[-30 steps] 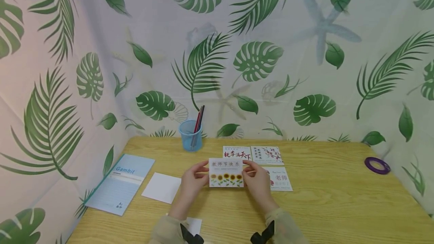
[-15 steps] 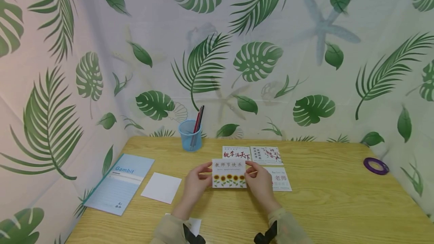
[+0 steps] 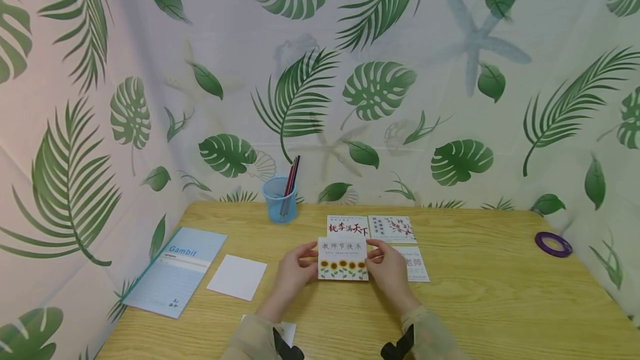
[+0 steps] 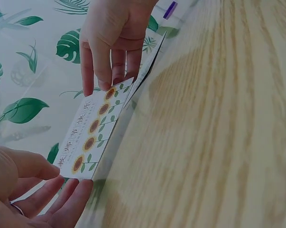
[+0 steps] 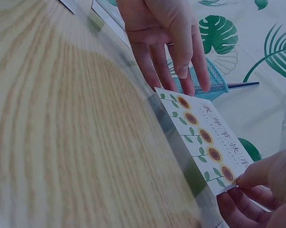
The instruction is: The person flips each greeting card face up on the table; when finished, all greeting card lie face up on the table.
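Note:
Both hands hold a white greeting card (image 3: 343, 254) by its side edges, a little above the table. Sunflowers run along its lower part, with a line of Chinese characters above them. My left hand (image 3: 294, 271) grips the left edge, thumb in front and fingers behind, as the left wrist view shows. At the opposite edge my right hand (image 3: 390, 268) pinches the card between thumb and fingers; the right wrist view shows this near a corner. Behind the held card lie a card with red characters (image 3: 347, 228), a red blossom card (image 3: 392, 229) and a third card (image 3: 416, 264), partly hidden.
A pale blue notebook (image 3: 175, 271) lies at the left. Beside it is a blank white card (image 3: 237, 276), and another white card (image 3: 288, 331) lies half under the left sleeve. A blue mesh pen cup (image 3: 279, 207) stands at the back; a purple ring (image 3: 556, 253) lies far right.
Both hands have moved the sunflower card slightly to the right and a little down, nearer the front. The grip looks the same; the other things stay in place.

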Tool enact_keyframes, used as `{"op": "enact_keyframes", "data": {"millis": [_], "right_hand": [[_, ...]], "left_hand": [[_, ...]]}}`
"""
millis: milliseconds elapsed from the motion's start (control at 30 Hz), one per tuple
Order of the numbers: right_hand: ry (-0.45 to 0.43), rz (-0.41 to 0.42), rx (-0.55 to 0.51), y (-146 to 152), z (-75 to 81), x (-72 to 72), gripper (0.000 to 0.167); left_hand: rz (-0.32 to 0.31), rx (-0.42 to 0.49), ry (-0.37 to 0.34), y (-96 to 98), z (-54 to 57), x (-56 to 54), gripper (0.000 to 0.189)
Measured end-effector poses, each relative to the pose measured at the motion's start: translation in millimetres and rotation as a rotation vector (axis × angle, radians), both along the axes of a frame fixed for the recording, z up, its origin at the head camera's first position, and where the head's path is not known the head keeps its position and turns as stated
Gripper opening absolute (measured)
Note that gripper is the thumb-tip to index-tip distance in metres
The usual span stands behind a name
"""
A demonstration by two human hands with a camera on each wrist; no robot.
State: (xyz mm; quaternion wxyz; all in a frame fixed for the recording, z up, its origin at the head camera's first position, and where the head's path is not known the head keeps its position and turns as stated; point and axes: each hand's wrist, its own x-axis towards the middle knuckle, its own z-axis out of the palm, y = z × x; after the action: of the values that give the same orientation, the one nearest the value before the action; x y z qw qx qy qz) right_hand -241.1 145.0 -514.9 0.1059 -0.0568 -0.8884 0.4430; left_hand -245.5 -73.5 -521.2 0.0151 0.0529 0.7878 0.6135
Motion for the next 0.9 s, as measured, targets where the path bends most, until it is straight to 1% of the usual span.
{"op": "enact_keyframes", "data": {"millis": [133, 267, 400, 500, 633, 733, 900], "right_hand": [[-0.019, 0.003, 0.024, 3.5, -1.6, -1.3, 0.045], [-0.042, 0.004, 0.025, 5.7, -3.5, -2.4, 0.046], [-0.041, 0.003, 0.036, 7.2, -4.2, -3.0, 0.046], [-0.04, 0.007, 0.053, 7.7, -4.3, -3.1, 0.045], [-0.067, 0.007, 0.062, 8.0, -4.0, -2.9, 0.046], [-0.091, 0.004, 0.056, 8.0, -4.1, -2.7, 0.047], [-0.075, 0.008, 0.052, 8.6, -5.4, -2.7, 0.046]], "left_hand": [[-0.018, 0.002, -0.024, 1.8, -1.4, -0.6, 0.052], [-0.032, 0.018, -0.054, 3.7, -1.1, -1.1, 0.052], [-0.05, 0.041, -0.074, 5.7, -0.5, -2.0, 0.052], [-0.059, 0.018, -0.067, 6.2, -0.2, -2.5, 0.052], [-0.061, -0.046, -0.05, 6.9, -0.1, -3.6, 0.052], [-0.065, -0.075, -0.043, 7.6, -0.9, -4.3, 0.054], [-0.069, -0.105, -0.032, 8.2, -2.0, -4.0, 0.054]]}}
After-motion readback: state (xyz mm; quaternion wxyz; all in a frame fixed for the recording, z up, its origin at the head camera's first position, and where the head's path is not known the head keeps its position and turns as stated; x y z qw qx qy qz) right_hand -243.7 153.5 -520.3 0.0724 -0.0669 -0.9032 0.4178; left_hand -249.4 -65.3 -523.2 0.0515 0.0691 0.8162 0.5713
